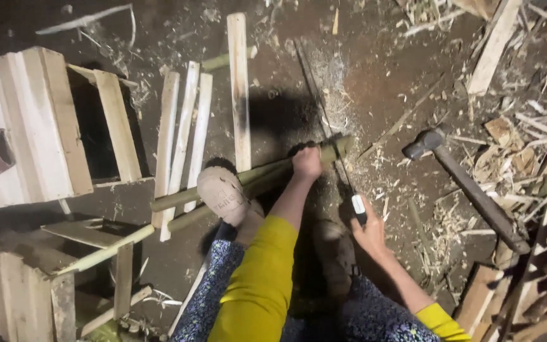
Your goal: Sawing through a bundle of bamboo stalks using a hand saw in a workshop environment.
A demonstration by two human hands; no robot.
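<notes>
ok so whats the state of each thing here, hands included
left hand: closed around the bamboo pole
right hand: grip closed on the saw handle
bamboo pole: lying slanted, pinned under the foot
foot: pressing on the pole
hand saw: blade across the pole
hammer: lying loose on the ground

At nine o'clock a pale wooden box (30, 130) with a round hole in its face lies on the dirt floor (381, 76), an open-sided wooden frame (106, 123) against it. At seven o'clock stands a rough wooden stool (26, 285). Four split wooden slats (188, 136) lie side by side at eleven o'clock. At three o'clock a hammer (470, 190) rests on the ground, head toward the centre. Shavings and offcuts (520, 158) litter the two o'clock corner, and stacked sticks (539, 278) lie at four o'clock.
</notes>
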